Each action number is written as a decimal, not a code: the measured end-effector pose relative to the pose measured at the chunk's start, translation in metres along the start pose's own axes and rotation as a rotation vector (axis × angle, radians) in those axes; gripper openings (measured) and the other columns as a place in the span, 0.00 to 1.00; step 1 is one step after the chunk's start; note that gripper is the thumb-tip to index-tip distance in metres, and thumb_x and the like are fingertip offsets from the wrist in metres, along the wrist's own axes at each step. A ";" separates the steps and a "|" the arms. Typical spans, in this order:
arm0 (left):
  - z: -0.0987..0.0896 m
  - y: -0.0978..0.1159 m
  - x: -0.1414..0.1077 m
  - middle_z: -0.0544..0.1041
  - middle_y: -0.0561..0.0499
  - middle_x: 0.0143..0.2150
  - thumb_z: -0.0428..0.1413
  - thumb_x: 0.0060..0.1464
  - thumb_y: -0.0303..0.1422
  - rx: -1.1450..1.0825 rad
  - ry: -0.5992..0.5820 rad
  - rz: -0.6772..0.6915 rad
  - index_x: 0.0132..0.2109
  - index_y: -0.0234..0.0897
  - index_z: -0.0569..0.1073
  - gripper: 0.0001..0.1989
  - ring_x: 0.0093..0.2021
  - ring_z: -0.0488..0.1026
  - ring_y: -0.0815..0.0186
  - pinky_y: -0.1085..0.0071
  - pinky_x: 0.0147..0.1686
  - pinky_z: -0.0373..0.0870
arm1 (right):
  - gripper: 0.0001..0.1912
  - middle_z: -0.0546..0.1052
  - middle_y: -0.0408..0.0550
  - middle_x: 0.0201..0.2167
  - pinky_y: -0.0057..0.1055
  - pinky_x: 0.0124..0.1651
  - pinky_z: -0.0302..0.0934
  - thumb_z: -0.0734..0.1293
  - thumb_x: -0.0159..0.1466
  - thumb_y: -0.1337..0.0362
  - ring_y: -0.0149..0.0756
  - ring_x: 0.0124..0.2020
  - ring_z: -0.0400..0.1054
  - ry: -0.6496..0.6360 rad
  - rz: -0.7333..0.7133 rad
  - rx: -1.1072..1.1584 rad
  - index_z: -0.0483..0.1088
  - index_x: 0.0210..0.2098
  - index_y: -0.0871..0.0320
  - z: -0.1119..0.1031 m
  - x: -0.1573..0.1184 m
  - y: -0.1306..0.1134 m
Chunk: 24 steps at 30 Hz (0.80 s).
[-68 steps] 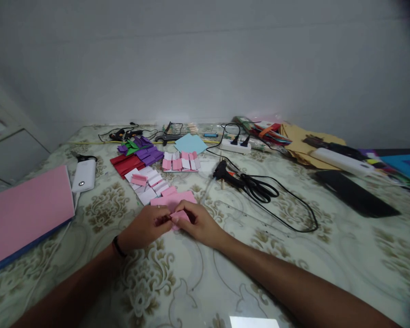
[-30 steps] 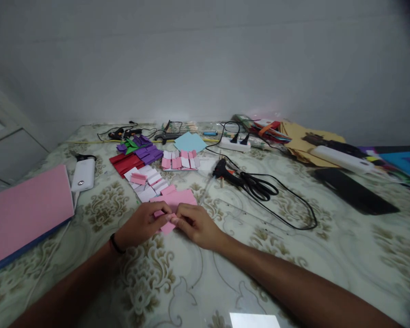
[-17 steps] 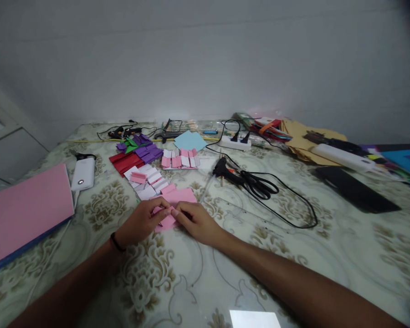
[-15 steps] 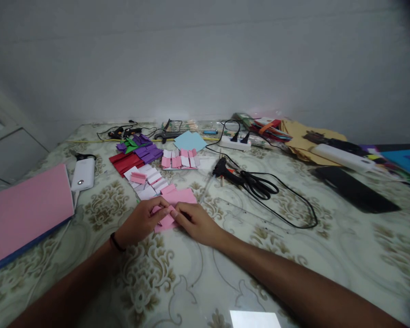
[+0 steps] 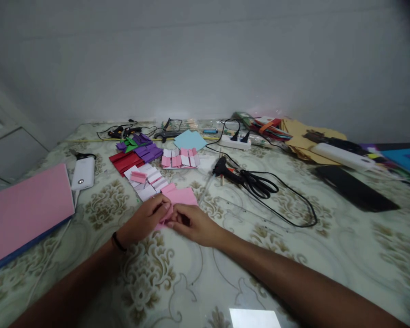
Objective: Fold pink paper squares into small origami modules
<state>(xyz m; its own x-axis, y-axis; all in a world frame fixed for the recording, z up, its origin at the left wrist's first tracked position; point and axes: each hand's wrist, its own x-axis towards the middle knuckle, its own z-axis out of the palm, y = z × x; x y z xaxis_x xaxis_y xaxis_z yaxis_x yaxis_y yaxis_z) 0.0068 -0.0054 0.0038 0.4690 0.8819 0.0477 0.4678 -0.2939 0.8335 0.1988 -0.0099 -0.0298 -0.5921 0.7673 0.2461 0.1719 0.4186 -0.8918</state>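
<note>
Nothing is readable, even the display (image 5: 81,181) on the white power bank (image 5: 84,170).

Flower-patterned tabletop (image 5: 222,278): pink sheet (image 5: 182,196), glue gun (image 5: 225,170), power strip (image 5: 235,143).

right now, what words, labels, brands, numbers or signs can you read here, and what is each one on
No text can be read with certainty.
White power bank: a small lit mark on its front, too small and blurred to read.
Clear packet at the back: any print is too small to read.
Pink paper between left hand and right hand: no writing visible.
</note>
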 end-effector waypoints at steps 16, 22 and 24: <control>0.002 -0.006 -0.003 0.73 0.50 0.39 0.50 0.63 0.30 -0.036 0.049 0.124 0.42 0.37 0.69 0.03 0.41 0.71 0.66 0.69 0.44 0.68 | 0.21 0.68 0.41 0.24 0.25 0.30 0.54 0.65 0.68 0.50 0.28 0.25 0.59 0.120 -0.082 -0.019 0.68 0.26 0.59 0.000 0.001 0.002; 0.005 -0.011 -0.003 0.71 0.54 0.33 0.52 0.64 0.34 -0.194 0.013 -0.004 0.40 0.36 0.69 0.06 0.35 0.70 0.68 0.72 0.37 0.66 | 0.16 0.67 0.40 0.25 0.24 0.28 0.54 0.67 0.67 0.54 0.27 0.24 0.58 0.149 -0.026 -0.035 0.68 0.29 0.59 0.000 0.002 0.000; 0.004 -0.010 -0.002 0.72 0.54 0.33 0.52 0.64 0.34 -0.196 0.012 0.000 0.39 0.36 0.70 0.07 0.35 0.69 0.69 0.73 0.37 0.66 | 0.14 0.67 0.40 0.25 0.24 0.28 0.53 0.68 0.67 0.56 0.27 0.24 0.58 0.148 -0.029 -0.044 0.68 0.30 0.59 0.001 0.002 0.001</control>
<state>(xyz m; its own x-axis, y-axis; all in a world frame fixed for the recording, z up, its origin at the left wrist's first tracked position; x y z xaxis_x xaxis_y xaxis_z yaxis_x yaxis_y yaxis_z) 0.0041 -0.0055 -0.0070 0.4591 0.8868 0.0535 0.3124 -0.2175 0.9247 0.1972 -0.0084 -0.0302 -0.4751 0.8167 0.3275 0.1924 0.4596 -0.8670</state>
